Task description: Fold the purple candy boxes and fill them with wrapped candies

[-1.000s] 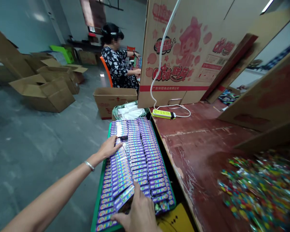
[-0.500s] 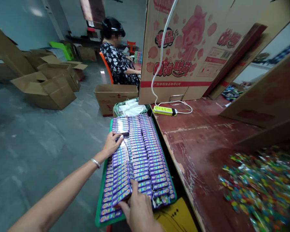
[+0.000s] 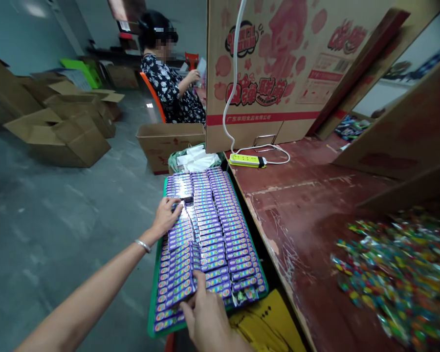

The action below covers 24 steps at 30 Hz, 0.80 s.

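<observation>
A green tray (image 3: 154, 293) beside the table holds several rows of small purple candy boxes (image 3: 220, 230). A stack of these boxes (image 3: 181, 256) lies raised along the left row. My left hand (image 3: 165, 215) presses its fingers against the far end of that stack, a bracelet on the wrist. My right hand (image 3: 209, 318) pushes with thumb and fingers against the stack's near end. The stack is squeezed between both hands.
A worn red table (image 3: 308, 215) stands to the right, with loose colourful candies (image 3: 396, 278) on it. A yellow power strip (image 3: 246, 160) lies by a printed carton (image 3: 278, 73). A seated person (image 3: 168, 83) works behind. Open cardboard boxes (image 3: 58, 127) sit on the floor.
The stack of boxes between my hands has shortened and straightened. My right hand has pushed forward and my left hand has curled tighter on the far end.
</observation>
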### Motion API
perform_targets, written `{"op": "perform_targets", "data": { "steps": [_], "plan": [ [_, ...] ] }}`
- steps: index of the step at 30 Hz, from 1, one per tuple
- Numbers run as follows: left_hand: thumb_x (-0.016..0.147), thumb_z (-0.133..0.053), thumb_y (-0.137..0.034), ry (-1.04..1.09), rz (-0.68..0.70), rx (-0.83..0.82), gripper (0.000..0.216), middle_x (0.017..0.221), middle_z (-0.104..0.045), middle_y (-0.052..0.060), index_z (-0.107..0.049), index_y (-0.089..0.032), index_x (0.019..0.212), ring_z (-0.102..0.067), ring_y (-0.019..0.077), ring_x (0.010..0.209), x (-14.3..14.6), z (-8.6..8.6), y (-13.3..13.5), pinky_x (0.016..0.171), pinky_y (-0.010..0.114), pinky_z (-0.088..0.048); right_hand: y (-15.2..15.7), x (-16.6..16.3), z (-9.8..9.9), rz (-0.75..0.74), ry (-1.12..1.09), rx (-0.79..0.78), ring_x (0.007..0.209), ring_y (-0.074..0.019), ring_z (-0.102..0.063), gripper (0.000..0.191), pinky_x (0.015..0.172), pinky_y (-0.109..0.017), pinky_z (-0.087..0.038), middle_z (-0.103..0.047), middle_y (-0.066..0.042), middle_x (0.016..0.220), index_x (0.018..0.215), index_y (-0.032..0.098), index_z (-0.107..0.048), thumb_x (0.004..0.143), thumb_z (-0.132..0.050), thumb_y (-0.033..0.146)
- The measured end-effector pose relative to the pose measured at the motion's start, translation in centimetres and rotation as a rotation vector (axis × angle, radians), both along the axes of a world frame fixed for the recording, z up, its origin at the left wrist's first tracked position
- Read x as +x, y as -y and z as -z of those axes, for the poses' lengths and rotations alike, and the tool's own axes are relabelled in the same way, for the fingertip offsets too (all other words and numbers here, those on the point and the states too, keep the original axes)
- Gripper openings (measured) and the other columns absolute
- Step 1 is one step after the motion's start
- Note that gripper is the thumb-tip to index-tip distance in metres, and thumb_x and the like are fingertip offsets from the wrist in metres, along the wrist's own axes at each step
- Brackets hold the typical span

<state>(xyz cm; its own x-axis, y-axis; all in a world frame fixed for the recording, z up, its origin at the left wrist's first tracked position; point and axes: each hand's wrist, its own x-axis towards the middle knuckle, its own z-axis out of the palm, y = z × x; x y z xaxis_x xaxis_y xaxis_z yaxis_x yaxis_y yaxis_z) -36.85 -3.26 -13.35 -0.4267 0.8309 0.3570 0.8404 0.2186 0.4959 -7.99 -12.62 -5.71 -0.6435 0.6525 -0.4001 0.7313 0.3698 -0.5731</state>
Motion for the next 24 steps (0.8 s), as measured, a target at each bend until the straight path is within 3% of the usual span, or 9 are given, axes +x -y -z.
{"op": "perform_targets", "data": {
  "steps": [9,24],
  "plan": [
    [0.094,-0.059,-0.031,0.021,-0.01,0.005,0.026,0.119,-0.062,0.009,-0.061,-0.016,0.115,-0.063,0.0227,0.102,0.13,0.08,-0.08,0.087,0.044,-0.054,0.24,-0.11,-0.61,-0.014,-0.022,-0.044,0.087,-0.029,-0.073,0.072,0.075,-0.03,-0.049,-0.076,-0.012,0.089,0.146,0.014,-0.029,0.083,-0.063,0.019],
    [0.093,-0.06,-0.031,0.095,-0.07,0.003,0.026,0.122,-0.061,0.009,-0.061,-0.017,0.115,-0.062,0.0237,0.105,0.64,-0.56,-0.07,0.089,0.045,-0.052,0.32,0.38,0.08,-0.001,-0.076,-0.122,0.089,-0.0287,-0.072,0.075,0.077,-0.031,-0.048,-0.075,-0.011,0.09,0.147,0.015,-0.027,0.08,-0.06,0.017]
  ]
}}
